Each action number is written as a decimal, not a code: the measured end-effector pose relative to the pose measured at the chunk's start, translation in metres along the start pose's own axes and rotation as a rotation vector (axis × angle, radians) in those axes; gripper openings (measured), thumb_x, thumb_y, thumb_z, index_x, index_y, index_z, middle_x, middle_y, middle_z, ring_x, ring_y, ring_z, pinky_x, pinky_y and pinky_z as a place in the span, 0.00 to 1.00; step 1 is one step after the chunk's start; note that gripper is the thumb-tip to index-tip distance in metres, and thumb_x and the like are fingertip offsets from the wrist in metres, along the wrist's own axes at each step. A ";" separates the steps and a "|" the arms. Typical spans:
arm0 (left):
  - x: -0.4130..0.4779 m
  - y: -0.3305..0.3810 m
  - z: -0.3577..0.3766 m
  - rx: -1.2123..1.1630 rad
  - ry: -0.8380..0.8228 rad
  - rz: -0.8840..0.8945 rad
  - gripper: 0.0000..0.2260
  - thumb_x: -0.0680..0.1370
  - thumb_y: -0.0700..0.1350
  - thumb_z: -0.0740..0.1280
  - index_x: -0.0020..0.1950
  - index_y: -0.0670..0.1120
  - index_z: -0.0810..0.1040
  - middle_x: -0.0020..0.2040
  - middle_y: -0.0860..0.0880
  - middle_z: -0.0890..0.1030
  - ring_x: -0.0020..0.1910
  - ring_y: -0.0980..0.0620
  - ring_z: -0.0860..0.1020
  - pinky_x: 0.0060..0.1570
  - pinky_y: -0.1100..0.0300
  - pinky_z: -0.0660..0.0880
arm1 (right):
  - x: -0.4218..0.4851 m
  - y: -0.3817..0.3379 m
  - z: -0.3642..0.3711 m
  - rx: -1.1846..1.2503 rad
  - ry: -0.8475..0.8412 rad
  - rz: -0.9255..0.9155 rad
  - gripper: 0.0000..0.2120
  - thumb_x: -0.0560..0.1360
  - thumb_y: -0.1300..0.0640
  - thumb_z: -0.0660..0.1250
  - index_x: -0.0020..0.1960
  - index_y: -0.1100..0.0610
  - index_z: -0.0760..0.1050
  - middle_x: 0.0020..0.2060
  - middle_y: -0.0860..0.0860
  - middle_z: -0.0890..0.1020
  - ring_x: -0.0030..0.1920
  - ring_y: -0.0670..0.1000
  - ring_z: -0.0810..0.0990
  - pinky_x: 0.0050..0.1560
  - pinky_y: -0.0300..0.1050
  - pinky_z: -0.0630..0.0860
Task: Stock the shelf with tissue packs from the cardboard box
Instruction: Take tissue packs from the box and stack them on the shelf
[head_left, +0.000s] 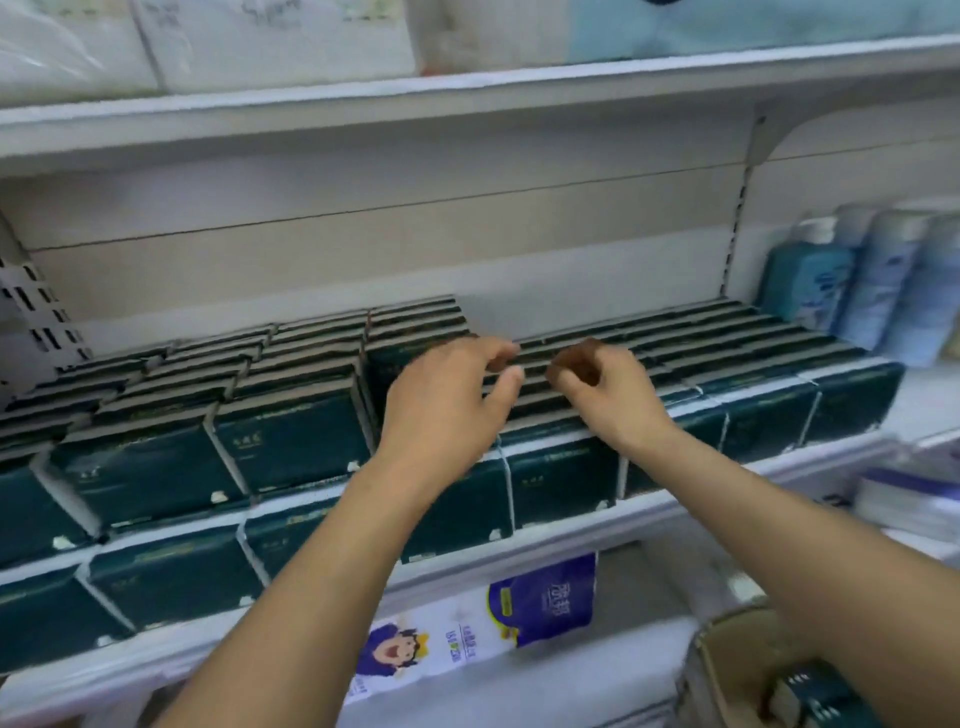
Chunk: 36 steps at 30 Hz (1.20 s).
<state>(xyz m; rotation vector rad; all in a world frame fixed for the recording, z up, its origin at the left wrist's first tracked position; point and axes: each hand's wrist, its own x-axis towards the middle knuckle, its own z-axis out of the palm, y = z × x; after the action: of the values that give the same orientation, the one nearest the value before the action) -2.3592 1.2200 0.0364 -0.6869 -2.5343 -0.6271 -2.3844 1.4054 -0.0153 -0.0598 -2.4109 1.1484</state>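
Dark green tissue packs (291, 441) stand in tight rows on the white shelf (675, 501), stacked two high on the left and one high on the right (753, 410). My left hand (447, 400) hovers over the middle rows with its fingers loosely curved and its thumb out, holding nothing. My right hand (602, 395) is beside it, fingers curled down onto the pack tops; blur hides whether it pinches one. The cardboard box (727, 670) sits at the bottom right under my right forearm, with a green pack (815, 691) inside.
Blue and teal bottles (852, 280) stand on the shelf's right end. The upper shelf (467, 88) holds white packages. Below, a purple-and-white tissue package (467, 639) lies on a lower shelf. A bare gap (493, 317) shows behind the middle rows.
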 end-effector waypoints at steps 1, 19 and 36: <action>-0.006 0.013 0.011 -0.042 -0.028 0.011 0.14 0.79 0.55 0.61 0.64 0.58 0.76 0.55 0.59 0.81 0.52 0.56 0.78 0.52 0.55 0.76 | -0.007 0.007 -0.011 0.009 0.027 -0.013 0.20 0.67 0.37 0.62 0.49 0.49 0.80 0.41 0.46 0.83 0.45 0.50 0.82 0.50 0.56 0.79; -0.111 0.118 0.254 -0.365 -0.796 -0.247 0.23 0.79 0.54 0.65 0.72 0.50 0.67 0.69 0.49 0.71 0.65 0.51 0.72 0.64 0.57 0.69 | -0.172 0.208 -0.115 0.061 0.234 0.422 0.11 0.78 0.52 0.63 0.37 0.51 0.75 0.29 0.47 0.78 0.34 0.47 0.78 0.42 0.50 0.76; -0.167 0.121 0.323 -0.227 -0.870 -0.402 0.37 0.70 0.54 0.63 0.76 0.48 0.52 0.67 0.44 0.72 0.60 0.39 0.75 0.59 0.44 0.73 | -0.333 0.364 -0.100 -0.806 -0.349 0.814 0.16 0.76 0.51 0.67 0.62 0.53 0.72 0.57 0.53 0.76 0.56 0.53 0.76 0.52 0.50 0.77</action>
<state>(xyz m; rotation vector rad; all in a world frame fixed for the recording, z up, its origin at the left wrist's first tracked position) -2.2551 1.4238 -0.2710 -0.6099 -3.5024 -0.9043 -2.1026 1.6364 -0.3618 -1.2743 -3.1126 0.3582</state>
